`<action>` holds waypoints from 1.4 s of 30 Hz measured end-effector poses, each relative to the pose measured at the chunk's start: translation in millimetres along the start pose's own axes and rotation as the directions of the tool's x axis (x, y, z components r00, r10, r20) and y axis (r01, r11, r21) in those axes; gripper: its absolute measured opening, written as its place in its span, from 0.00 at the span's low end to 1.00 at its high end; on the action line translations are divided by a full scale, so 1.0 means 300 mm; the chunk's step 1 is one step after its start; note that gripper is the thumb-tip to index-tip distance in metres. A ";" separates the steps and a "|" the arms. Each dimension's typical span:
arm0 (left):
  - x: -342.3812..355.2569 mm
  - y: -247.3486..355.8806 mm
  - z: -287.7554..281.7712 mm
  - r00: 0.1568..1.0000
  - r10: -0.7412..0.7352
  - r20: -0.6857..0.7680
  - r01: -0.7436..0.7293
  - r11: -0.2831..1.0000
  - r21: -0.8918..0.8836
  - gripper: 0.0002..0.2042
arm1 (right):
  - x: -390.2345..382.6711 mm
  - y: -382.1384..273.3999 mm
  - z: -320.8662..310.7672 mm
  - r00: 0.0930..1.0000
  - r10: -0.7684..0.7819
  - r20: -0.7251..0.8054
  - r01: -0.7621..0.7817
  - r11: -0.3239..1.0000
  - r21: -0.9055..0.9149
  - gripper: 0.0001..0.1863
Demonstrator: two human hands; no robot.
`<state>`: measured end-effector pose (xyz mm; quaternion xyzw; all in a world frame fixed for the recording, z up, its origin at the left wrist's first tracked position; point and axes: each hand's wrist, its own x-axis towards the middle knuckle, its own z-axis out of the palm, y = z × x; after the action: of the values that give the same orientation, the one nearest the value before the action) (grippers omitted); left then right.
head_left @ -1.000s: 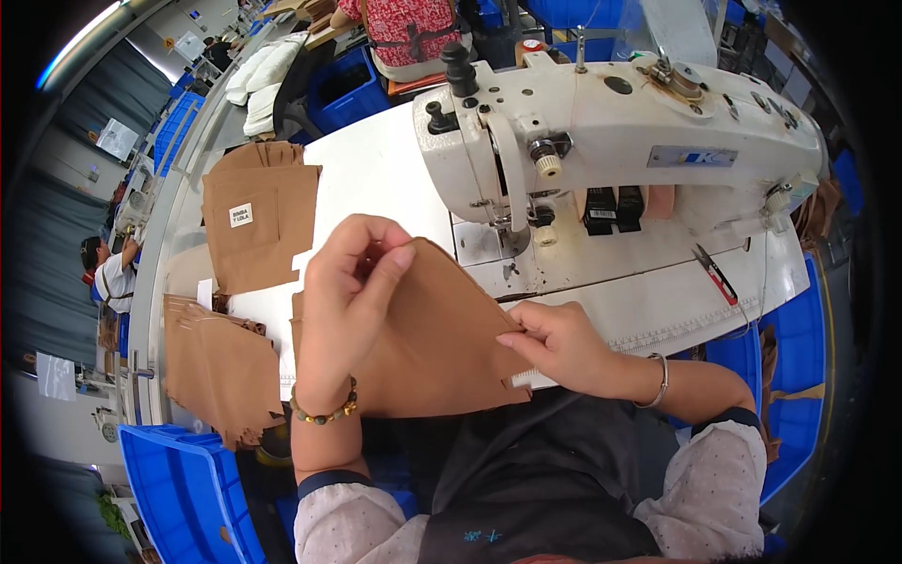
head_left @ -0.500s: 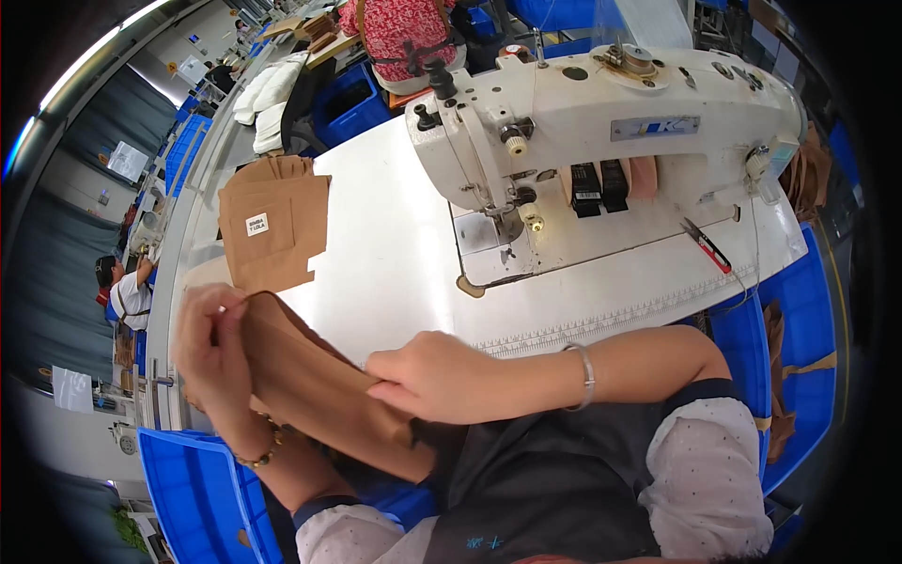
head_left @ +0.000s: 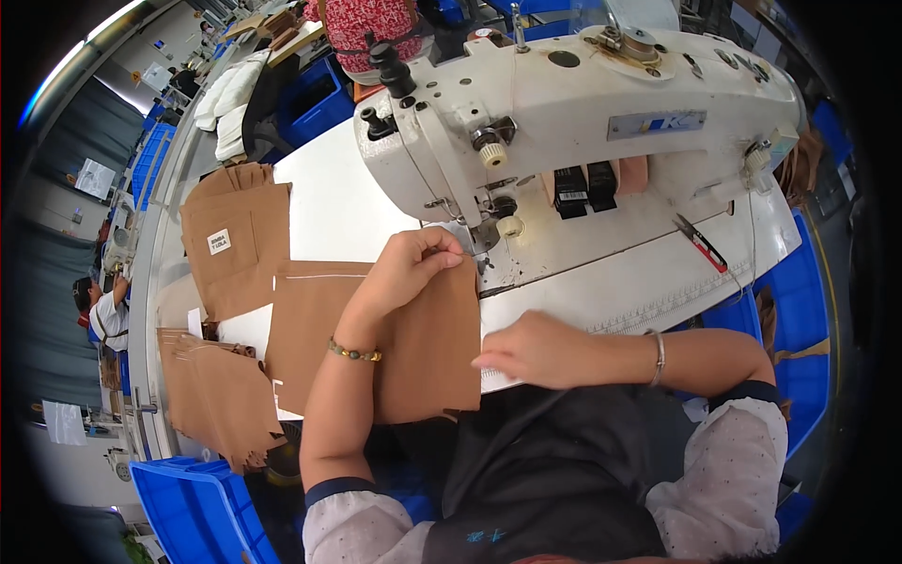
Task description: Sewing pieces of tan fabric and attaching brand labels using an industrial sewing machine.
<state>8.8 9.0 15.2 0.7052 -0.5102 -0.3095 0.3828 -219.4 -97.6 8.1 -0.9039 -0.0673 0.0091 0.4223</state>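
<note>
A large brown fabric panel (head_left: 427,348) lies on the white sewing table, its upper right corner beside the presser foot (head_left: 486,235) of the sewing machine. My left hand (head_left: 413,268) is closed in a pinch on that corner, thumb against fingers. At the panel's right edge, lower down, my right hand (head_left: 540,352) is curled with its fingertips on the border, slightly blurred. Partly under my left forearm, the brown cloth continues left and has a white line along its top. A stack of brown pieces (head_left: 225,254) with a white label lies farther left.
More brown pieces (head_left: 216,390) overhang the table's left front. The white sewing machine (head_left: 573,103) stands at the back right, with black and pink rolls (head_left: 601,183) under its arm. Red-handled snips (head_left: 703,246) lie right. Blue bins (head_left: 202,503) flank me; a person in red (head_left: 371,33) sits beyond.
My left hand has carried the panel right and up to the presser foot. The panel, held up and sagging before, now lies spread. My right hand has shifted right along with it.
</note>
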 end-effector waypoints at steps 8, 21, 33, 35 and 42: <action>0.050 -0.006 -0.004 0.995 -0.055 0.084 0.071 0.978 -0.195 0.04 | 0.124 0.159 -0.138 0.658 -0.741 -0.131 0.183 0.327 -0.927 0.07; 0.026 0.076 0.076 0.970 -0.030 -0.241 0.130 0.902 0.411 0.08 | 0.136 0.214 -0.110 0.789 -0.597 -0.147 0.282 0.564 -0.776 0.14; 0.040 0.058 0.068 0.962 -0.130 -0.240 0.207 0.920 0.333 0.10 | 0.131 0.213 -0.124 0.800 -0.588 -0.119 0.280 0.541 -0.793 0.18; 0.048 0.069 0.062 0.959 -0.127 -0.251 0.211 0.915 0.343 0.10 | 0.128 0.223 -0.125 0.830 -0.548 -0.102 0.258 0.540 -0.801 0.19; 0.077 0.032 0.063 0.944 0.066 -0.324 0.057 0.933 0.356 0.07 | 0.153 0.265 -0.127 0.802 -0.576 -0.159 0.235 0.549 -0.802 0.17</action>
<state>-4.7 -19.2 12.6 0.8040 -0.4886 -0.0869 0.3277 -162.2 -171.2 -26.2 -0.9329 -0.1883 -0.3068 0.0054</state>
